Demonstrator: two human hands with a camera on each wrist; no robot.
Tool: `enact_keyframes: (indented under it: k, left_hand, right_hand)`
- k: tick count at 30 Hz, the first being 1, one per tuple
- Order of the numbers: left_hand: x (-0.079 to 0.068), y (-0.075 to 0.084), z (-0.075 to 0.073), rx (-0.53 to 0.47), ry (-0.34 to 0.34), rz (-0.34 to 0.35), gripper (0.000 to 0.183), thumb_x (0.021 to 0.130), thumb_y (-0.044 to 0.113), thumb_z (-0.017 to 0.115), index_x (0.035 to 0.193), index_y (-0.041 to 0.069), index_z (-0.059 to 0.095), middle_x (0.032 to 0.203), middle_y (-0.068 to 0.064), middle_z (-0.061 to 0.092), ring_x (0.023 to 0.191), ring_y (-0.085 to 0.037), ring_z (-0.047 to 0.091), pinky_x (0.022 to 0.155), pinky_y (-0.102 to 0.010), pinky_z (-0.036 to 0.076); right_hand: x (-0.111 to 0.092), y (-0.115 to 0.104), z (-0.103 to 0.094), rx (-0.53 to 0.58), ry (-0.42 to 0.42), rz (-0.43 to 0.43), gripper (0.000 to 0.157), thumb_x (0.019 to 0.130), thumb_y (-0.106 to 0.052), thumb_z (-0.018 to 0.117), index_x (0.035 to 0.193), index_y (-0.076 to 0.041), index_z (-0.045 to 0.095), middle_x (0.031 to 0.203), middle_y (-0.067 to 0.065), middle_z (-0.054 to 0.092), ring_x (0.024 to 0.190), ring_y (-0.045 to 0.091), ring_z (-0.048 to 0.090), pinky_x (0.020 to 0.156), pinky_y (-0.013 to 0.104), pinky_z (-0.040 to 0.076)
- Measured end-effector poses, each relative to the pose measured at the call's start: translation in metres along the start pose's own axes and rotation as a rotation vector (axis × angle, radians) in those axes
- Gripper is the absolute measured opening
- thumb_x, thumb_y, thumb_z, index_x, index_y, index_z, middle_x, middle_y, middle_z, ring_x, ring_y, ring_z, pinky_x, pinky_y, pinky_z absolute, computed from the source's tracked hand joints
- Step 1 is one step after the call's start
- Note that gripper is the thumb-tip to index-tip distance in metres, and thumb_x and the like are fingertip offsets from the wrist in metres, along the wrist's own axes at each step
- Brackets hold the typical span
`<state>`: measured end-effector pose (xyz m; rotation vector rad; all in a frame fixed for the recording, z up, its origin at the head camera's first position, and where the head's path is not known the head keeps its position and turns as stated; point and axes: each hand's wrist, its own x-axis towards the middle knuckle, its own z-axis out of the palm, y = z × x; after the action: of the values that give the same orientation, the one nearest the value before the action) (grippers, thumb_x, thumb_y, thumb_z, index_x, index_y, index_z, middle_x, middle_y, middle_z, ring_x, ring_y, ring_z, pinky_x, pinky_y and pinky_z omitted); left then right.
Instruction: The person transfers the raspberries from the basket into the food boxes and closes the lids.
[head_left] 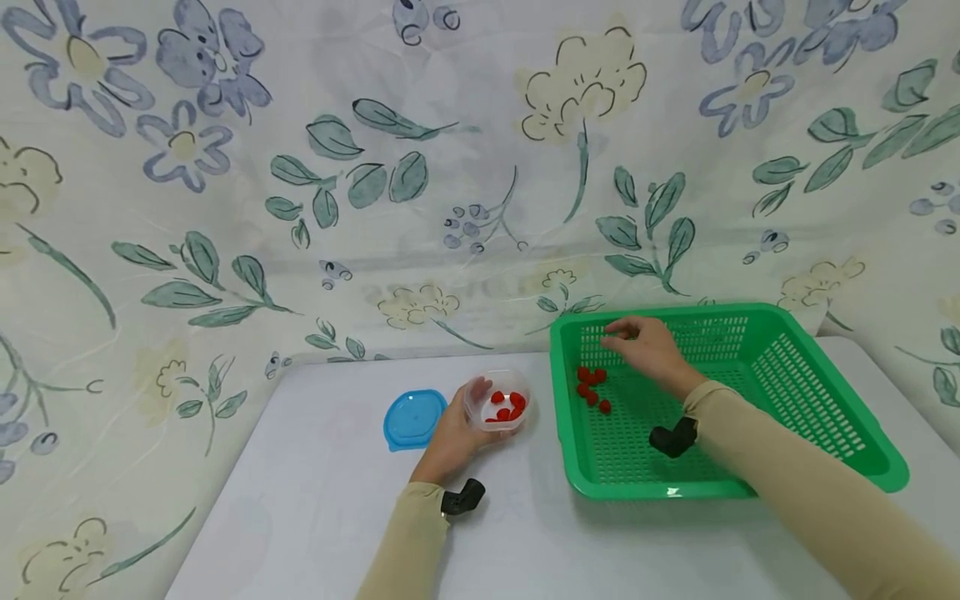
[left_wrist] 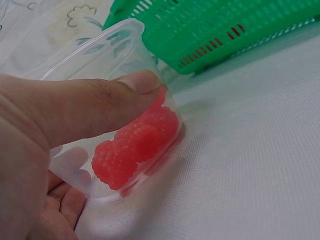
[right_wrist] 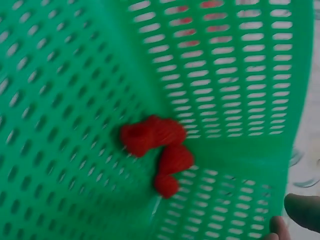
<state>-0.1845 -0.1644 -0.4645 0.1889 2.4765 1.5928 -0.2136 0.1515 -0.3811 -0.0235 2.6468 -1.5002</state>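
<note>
My left hand (head_left: 455, 435) holds a small clear plastic tub (left_wrist: 120, 40), its thumb along the outer wall in the left wrist view. Several red raspberries (left_wrist: 145, 135) lie at the bottom of the tub. My right hand (head_left: 651, 348) is above the left part of a green perforated basket (head_left: 559, 417). Its fingers are loosely bent, and thumb and fingertips stand apart in the right wrist view with nothing seen between them. More raspberries (right_wrist: 170, 132) lie clustered in the basket's far left corner.
A blue lid (head_left: 415, 419) lies on the white table (head_left: 300, 500), just left of my left hand. Behind the table hangs a floral cloth (head_left: 480, 183). The basket's raised walls stand to the right of the tub.
</note>
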Motion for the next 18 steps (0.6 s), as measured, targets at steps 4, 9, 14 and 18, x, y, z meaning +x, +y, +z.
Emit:
enact_keyframes:
  k: [4,9,14,18]
  left_hand:
    - [0.000,0.000,0.001,-0.004,0.001,0.003,0.098,0.075,0.030,0.091,0.154,0.016,0.036,0.151,0.002,0.048,0.142,-0.026,0.038,0.107,-0.050,0.045]
    - [0.000,0.000,0.000,-0.007,-0.002,0.008,0.098,0.074,0.031,0.091,0.154,0.015,0.036,0.151,0.002,0.049,0.142,-0.026,0.039,0.107,-0.050,0.045]
    - [0.000,0.001,0.000,-0.002,-0.004,0.010,0.098,0.075,0.029,0.091,0.154,0.015,0.035,0.150,0.002,0.049,0.141,-0.026,0.039,0.106,-0.049,0.046]
    - [0.000,0.001,-0.001,-0.012,-0.009,0.015,0.096,0.075,0.026,0.090,0.154,0.014,0.036,0.150,0.001,0.049,0.141,-0.027,0.039,0.107,-0.049,0.045]
  right_hand:
    - [0.004,0.009,-0.001,0.005,-0.037,0.034,0.038,0.101,-0.019,0.060,0.131,0.005,0.060,0.130,0.026,0.056,0.120,0.042,0.052,0.093,0.052,0.049]
    - [0.008,0.016,0.001,-0.018,-0.102,0.107,0.037,0.100,-0.020,0.061,0.130,0.003,0.062,0.140,0.026,0.052,0.128,0.044,0.048,0.102,0.056,0.045]
    - [0.013,0.024,0.006,-0.034,-0.141,0.142,0.036,0.097,-0.017,0.064,0.128,0.002,0.064,0.146,0.027,0.046,0.132,0.045,0.045,0.104,0.057,0.043]
    - [0.014,0.028,0.010,-0.061,-0.152,0.149,0.036,0.094,-0.015,0.068,0.125,0.004,0.065,0.145,0.028,0.047,0.130,0.044,0.046,0.104,0.056,0.043]
